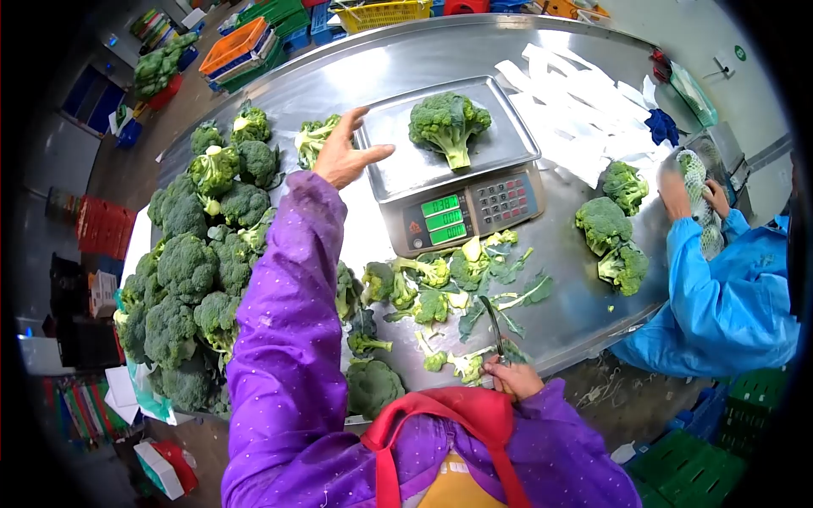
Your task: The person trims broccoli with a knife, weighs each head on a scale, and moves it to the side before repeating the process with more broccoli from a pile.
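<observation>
My left hand (347, 152) is open in the air at the left edge of the scale's metal tray (394, 173), fingers apart and holding nothing. On that tray rests one broccoli head (447, 125), its stem toward me. Green digits glow on the scale's display (444, 218). Near the front edge of the table, my right hand (513, 378) is closed around a knife (491, 323), its dark blade pointing away from me. Broccoli trimmings and leaves (432, 303) lie between the knife and the scale.
A large pile of broccoli (190, 271) covers the table's left side. Several heads (605, 224) sit on the right. A co-worker in blue sleeves (707, 288) handles a white net (696, 199). White strips (567, 110) lie at the back right; crates (235, 46) stand beyond the table.
</observation>
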The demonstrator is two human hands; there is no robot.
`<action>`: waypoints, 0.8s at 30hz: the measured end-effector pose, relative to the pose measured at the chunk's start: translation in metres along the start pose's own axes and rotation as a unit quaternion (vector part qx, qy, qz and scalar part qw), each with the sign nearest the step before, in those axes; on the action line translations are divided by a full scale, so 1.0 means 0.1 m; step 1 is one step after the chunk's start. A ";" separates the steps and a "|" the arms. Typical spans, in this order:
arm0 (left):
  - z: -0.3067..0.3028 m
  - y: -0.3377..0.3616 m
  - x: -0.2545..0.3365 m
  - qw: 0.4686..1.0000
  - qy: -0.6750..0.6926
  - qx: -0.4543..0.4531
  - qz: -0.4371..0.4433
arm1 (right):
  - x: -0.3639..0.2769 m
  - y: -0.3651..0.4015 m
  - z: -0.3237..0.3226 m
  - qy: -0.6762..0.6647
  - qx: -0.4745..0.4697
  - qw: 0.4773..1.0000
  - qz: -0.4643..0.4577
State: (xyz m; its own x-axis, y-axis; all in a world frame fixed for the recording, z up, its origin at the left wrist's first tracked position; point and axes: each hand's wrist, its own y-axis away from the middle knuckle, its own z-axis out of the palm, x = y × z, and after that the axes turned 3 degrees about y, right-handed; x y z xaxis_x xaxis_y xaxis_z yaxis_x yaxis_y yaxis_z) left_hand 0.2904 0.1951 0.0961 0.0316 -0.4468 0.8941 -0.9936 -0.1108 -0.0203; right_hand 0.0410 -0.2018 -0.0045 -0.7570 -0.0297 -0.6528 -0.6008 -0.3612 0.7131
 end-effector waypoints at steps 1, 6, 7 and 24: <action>0.10 -0.08 -0.02 0.999 -0.002 0.002 0.040 | 0.03 -0.07 -0.03 0.049 0.008 0.999 0.020; 0.86 -0.67 -0.01 0.981 -0.123 0.032 0.144 | 0.29 -0.27 -0.11 0.141 -0.022 0.988 -0.052; 0.97 -0.79 -0.03 0.989 -0.094 0.034 0.113 | 0.25 -0.27 -0.11 0.123 -0.029 0.990 -0.056; 4.33 -0.63 1.48 0.976 0.187 -0.081 0.081 | 0.00 0.05 -0.74 0.002 0.022 0.998 -0.064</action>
State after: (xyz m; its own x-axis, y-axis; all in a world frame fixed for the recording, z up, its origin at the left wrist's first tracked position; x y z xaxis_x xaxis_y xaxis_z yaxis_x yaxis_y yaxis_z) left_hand 0.4041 -0.2482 0.0364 -0.1398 -0.0887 0.9862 -0.9872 0.0898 -0.1319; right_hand 0.0568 -0.2726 -0.0199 -0.6721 0.0106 -0.7404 -0.7035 -0.3211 0.6341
